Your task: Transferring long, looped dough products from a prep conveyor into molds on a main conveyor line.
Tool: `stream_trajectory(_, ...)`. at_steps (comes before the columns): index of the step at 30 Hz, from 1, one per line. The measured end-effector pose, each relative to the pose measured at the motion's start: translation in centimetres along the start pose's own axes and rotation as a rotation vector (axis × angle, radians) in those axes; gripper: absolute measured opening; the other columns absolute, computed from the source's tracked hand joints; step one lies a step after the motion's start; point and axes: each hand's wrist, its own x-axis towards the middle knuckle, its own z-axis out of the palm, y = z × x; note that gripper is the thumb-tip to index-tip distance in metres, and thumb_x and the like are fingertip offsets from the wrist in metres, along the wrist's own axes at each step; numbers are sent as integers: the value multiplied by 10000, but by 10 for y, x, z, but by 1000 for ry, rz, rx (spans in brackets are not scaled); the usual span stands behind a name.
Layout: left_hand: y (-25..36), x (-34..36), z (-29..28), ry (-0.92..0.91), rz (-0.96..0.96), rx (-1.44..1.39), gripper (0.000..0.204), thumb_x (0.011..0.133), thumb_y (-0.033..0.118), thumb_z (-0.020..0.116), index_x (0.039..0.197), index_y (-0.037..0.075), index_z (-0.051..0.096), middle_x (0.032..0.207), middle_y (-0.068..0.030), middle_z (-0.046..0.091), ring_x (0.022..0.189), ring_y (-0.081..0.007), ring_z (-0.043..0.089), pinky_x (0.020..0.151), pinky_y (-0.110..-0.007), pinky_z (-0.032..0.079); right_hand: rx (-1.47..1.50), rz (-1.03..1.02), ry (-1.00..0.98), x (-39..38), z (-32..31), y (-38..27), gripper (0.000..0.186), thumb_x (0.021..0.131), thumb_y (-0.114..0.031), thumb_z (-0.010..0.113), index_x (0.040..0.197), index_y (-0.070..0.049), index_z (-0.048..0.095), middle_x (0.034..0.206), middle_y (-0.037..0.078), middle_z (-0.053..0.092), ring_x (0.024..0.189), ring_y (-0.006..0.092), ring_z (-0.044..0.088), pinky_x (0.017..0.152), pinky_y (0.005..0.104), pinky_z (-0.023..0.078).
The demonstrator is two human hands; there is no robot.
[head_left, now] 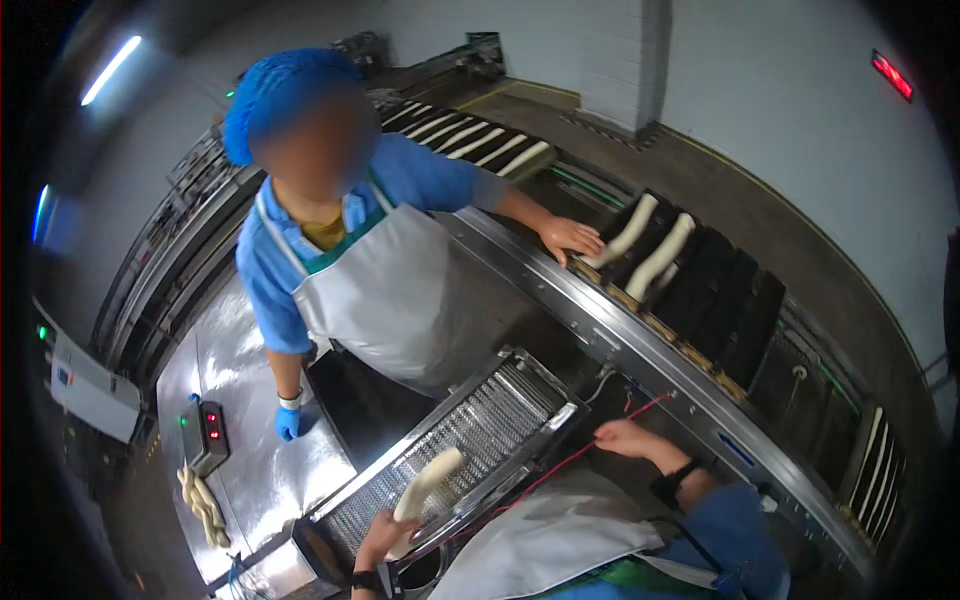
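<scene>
A pale, thick dough strand lies at a slant over the metal mesh conveyor. My left hand is closed around its lower end. Farther right, my right hand has its fingers curled together at a thin red cord, which runs down along the mesh conveyor's near side. The fingertips of that hand appear to pinch the cord. Across from me, a co-worker's bare hand rests beside two dough strands in black trays on the larger conveyor.
The co-worker stands beyond the mesh conveyor, one blue-gloved hand at the steel table. On that table are a box with a red display and a twisted dough piece. More dough strands fill trays at the back.
</scene>
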Motion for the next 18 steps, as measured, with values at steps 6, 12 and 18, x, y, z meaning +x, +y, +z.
stream_trajectory(6, 180, 4, 63, -509, 407, -241, 395, 785, 213, 757, 1099, 15, 622, 896, -47, 674, 765, -125, 627, 717, -269, 498, 829, 34, -639, 27, 0, -132, 465, 992, -440, 517, 1200, -39, 629, 1022, 57, 695, 958, 184, 667, 862, 329, 525)
stream_trajectory(12, 297, -23, 147, -911, 639, -263, 656, 778, 87, 786, 1333, 22, 444, 1104, -135, 659, 986, -220, 660, 902, -345, 524, 1349, -217, 21, -2, -69, -178, 420, 766, -190, 755, 1122, -47, 583, 966, 73, 656, 865, 182, 665, 788, 348, 561)
stream_trajectory(18, 303, -43, 184, -1066, 609, -427, 771, 815, 53, 742, 1463, 59, 323, 1248, -188, 600, 1127, -281, 613, 989, -381, 482, 1248, -654, 727, -79, -196, -175, 587, 762, -53, 580, 1325, 1, 425, 1076, 166, 607, 895, 291, 663, 837, 424, 562)
